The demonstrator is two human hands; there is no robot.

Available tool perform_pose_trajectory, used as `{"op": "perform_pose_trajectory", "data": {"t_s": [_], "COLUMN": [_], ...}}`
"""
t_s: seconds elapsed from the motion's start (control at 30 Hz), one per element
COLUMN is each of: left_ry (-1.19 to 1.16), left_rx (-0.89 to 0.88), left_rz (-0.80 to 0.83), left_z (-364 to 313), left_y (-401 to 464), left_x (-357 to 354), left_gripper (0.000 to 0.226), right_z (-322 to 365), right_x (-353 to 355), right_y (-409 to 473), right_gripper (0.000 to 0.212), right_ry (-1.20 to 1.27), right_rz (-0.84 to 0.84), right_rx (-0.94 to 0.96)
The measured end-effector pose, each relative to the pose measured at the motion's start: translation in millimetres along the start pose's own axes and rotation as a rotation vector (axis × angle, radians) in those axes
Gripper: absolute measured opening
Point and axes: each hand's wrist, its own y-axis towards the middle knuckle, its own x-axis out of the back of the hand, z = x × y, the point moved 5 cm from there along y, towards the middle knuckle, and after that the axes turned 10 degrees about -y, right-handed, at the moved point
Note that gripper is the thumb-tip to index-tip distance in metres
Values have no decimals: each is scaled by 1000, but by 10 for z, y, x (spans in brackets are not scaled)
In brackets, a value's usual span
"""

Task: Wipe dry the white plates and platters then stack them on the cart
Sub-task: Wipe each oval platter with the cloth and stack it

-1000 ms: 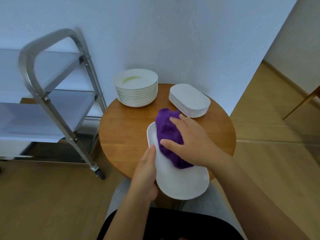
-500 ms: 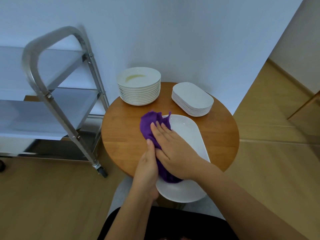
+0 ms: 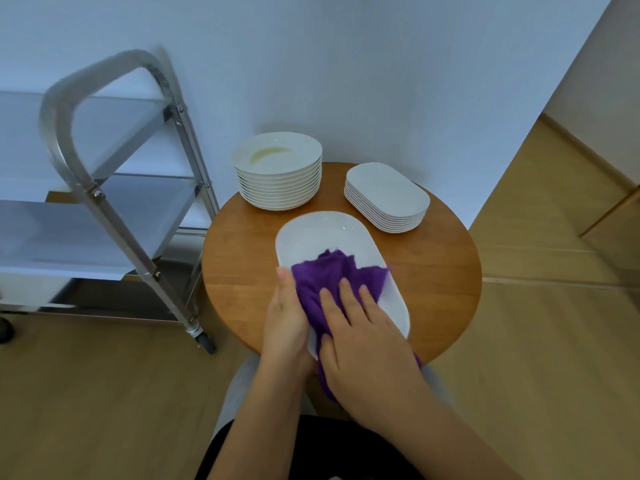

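**A:** Head view, lower centre of the frame: what are the hands doing?

**B:** The right hand [image 3: 363, 327] is lying flat, fingers straight and spread, pressing the purple cloth [image 3: 332, 282] onto the near half of the large white platter [image 3: 325, 233]. The left hand [image 3: 287, 313] is gripping the platter's left rim, thumb on top along the edge, fingers hidden beneath.

**A:** Anything different from a moment ago?

**B:** Yes. A second back the cloth was bunched at the far end of the platter; now it is sitting at the near end, and the far half is showing bare. The platter is also lying flatter over the tabletop [image 3: 433, 271].

**A:** So what does that mean?

**B:** I'd judge the wiping of this face is nearing its finish, with carrying it to the cart [image 3: 104, 188] at the left of the frame coming up.

**A:** And the rest?

**B:** The stack of round plates [image 3: 277, 178] and the stack of small platters [image 3: 388, 199] are waiting at the tabletop's far edge, so most of the job is remaining.
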Motion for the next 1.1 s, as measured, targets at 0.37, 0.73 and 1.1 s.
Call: {"op": "perform_pose_trajectory", "data": {"t_s": [0.37,0.73,1.1], "left_ry": [95,408,359], "left_rx": [-108,-37,-130], "left_rz": [150,464,462], "left_z": [-77,-3,-240], "left_y": [-18,-264,-360], "left_x": [24,-50,5], "left_gripper": [40,43,22], "right_z": [-258,-444,-873], "right_x": [75,392,833], "right_y": [102,606,787], "right_gripper": [71,60,60], "right_ry": [-56,-202,580], "right_rz": [-200,-249,355], "right_rx": [-310,194,8]}}
